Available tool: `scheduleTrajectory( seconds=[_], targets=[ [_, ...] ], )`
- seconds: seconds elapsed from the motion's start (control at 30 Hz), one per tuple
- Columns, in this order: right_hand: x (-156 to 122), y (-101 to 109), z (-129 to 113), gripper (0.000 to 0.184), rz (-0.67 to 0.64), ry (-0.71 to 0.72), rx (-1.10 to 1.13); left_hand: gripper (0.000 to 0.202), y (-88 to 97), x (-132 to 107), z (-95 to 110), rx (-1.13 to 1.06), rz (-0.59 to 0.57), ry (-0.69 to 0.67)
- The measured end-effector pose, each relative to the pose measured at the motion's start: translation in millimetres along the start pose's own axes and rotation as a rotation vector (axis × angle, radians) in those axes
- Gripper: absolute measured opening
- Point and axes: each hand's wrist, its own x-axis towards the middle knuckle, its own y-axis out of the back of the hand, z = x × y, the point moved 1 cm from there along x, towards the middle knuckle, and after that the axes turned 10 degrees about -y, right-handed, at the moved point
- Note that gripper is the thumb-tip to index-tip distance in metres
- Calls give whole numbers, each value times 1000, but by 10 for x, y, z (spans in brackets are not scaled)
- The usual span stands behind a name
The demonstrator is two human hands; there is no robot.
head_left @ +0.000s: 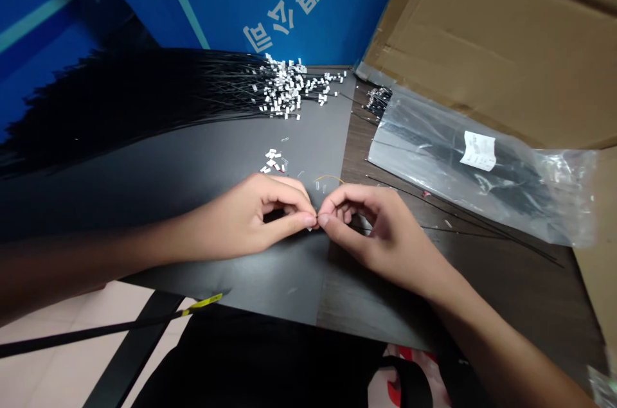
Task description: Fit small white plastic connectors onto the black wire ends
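My left hand (270,212) and my right hand (380,228) meet fingertip to fingertip above the grey mat (270,273). Thumb and forefinger of the left are pinched, and a small white bit, seemingly a connector (310,229), peeks out under the thumb. The right pinches the end of a thin black wire (434,229), which runs off to the right behind that hand. Fingertips hide the join between the two. Just beyond the left hand lies a small pile of white connectors (272,157), with some clear little pieces (317,186) near the right fingers.
A thick bundle of black wires (193,83) with white connector ends (286,87) lies at the back left. On the right are a clear plastic bag (434,138) of black wires, several loose wires and a cardboard box (496,42). A yellow-tagged black cable (120,328) crosses the lower left.
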Motion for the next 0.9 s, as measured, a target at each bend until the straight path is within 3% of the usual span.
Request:
scheduleTrajectory(
  seconds=[0.13,0.33,0.9],
  targets=[
    [3,31,-8,8,-30,-73,119,10,-24,-13,-7,-204,32,98],
    [-10,34,-45,6,7,-67,155,14,17,16,-33,-386,113,220],
    [-44,-2,-75,8,88,-58,61,12,9,22,-100,-454,207,204]
  ],
)
